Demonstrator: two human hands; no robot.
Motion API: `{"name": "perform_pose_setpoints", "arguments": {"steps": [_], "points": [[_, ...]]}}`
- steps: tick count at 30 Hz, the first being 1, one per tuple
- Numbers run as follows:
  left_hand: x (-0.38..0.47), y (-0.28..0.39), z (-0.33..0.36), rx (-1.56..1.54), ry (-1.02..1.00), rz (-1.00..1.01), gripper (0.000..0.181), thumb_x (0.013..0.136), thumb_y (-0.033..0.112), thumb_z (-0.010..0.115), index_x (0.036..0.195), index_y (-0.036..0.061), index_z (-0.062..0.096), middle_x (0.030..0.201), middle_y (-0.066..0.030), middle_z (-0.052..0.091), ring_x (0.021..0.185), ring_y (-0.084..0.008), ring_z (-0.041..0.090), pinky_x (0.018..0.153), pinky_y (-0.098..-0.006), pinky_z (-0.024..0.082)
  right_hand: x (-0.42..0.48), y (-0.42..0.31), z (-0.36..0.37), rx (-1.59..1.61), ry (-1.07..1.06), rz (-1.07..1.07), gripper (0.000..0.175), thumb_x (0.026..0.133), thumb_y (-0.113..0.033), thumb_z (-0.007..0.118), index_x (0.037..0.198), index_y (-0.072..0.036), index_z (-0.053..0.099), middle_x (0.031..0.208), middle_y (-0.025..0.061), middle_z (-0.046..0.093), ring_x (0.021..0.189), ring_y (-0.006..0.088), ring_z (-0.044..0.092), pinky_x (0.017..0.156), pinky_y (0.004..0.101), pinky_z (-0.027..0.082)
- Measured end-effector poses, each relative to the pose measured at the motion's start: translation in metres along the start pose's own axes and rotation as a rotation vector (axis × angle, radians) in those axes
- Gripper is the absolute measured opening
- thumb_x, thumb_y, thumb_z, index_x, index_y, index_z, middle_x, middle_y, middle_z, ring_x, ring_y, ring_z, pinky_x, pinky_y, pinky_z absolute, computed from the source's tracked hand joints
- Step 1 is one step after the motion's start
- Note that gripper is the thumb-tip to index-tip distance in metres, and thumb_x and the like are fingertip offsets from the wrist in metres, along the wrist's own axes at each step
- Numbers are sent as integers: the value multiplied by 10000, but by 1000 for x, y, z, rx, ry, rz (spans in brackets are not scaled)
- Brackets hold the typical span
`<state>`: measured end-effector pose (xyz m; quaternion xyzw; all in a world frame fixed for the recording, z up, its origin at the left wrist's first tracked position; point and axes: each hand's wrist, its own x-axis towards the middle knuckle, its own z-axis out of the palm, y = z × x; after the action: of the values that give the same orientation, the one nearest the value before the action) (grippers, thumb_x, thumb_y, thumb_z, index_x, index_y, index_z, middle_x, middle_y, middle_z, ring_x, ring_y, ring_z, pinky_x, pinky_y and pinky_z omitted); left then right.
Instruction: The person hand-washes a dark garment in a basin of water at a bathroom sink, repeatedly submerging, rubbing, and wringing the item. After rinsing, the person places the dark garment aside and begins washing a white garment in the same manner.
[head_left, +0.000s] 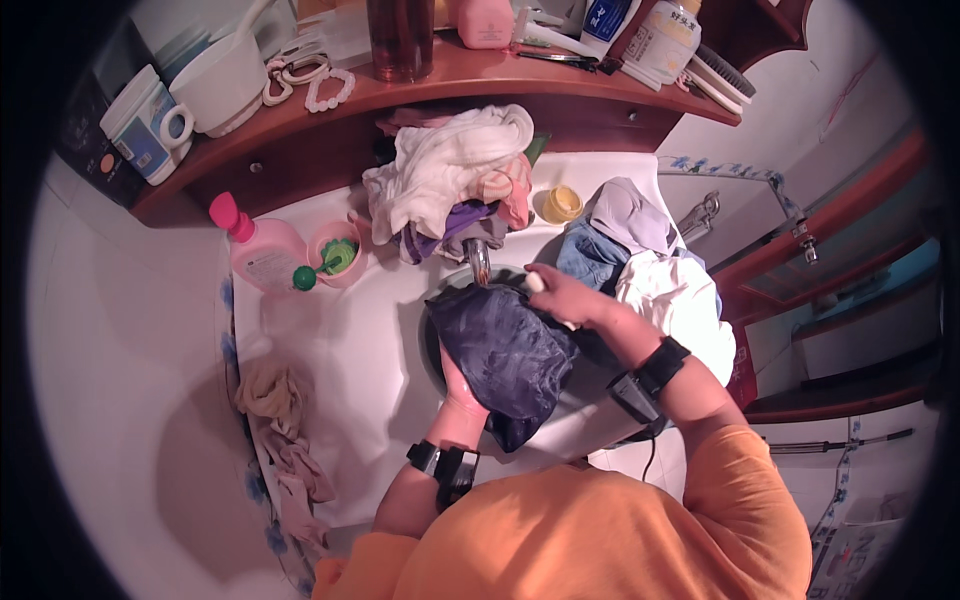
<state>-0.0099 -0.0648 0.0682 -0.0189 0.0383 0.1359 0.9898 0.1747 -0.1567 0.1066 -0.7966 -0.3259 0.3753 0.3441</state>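
A wet dark navy cloth garment (506, 360) is spread over my left hand (459, 386), which supports it from below; most of the fingers are hidden under the fabric. Whitish smears show on the cloth. My right hand (566, 295) is at the garment's upper right edge, closed around a pale bar, likely soap (535, 283). Both are over a grey-green basin (433, 352) set in the white sink counter (360, 360). A chrome faucet (478, 261) points down at the basin's back edge.
Behind the faucet lies a pile of clothes (450, 172). More clothes (675, 300) lie at right, beside a yellow jar (562, 204). At left are a pink pump bottle (266, 251), a pink cup (358, 266) and beige cloths (289, 442). A wooden shelf (480, 94) holds toiletries.
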Motion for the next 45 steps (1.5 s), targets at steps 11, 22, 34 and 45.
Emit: {"name": "perform_pose_setpoints", "arguments": {"steps": [11,22,34,45], "points": [[1,38,6,271,274,128,530,817,220,505,1325,89,427,1214,-122,541,1083,-278,539,950,-404,421,103,-7,-99,-794,523,-490,554,747,-121,620,1251,-55,401,1208,203,412,1036,406,494,883,446,435],[2,36,14,478,225,178,630,695,-57,424,1312,70,452,1147,-102,573,1010,-224,575,899,-332,463,26,-21,-24,-3,191,-266,353,907,-325,554,1083,-19,530,1082,107,564,1007,156,518,865,309,415],[18,22,-37,472,579,275,398,865,215,598,1230,117,473,1120,-58,543,976,-199,552,850,-329,461,-27,-40,70,-253,549,-607,351,734,-17,644,1068,-45,541,927,161,576,875,320,571,771,359,467],[19,-1,-40,332,830,224,356,925,376,489,1018,46,588,967,-46,603,890,-176,572,815,-305,457,-21,-47,130,-320,550,-254,293,886,-259,501,748,-7,562,694,239,582,675,422,580,619,487,475]]}}
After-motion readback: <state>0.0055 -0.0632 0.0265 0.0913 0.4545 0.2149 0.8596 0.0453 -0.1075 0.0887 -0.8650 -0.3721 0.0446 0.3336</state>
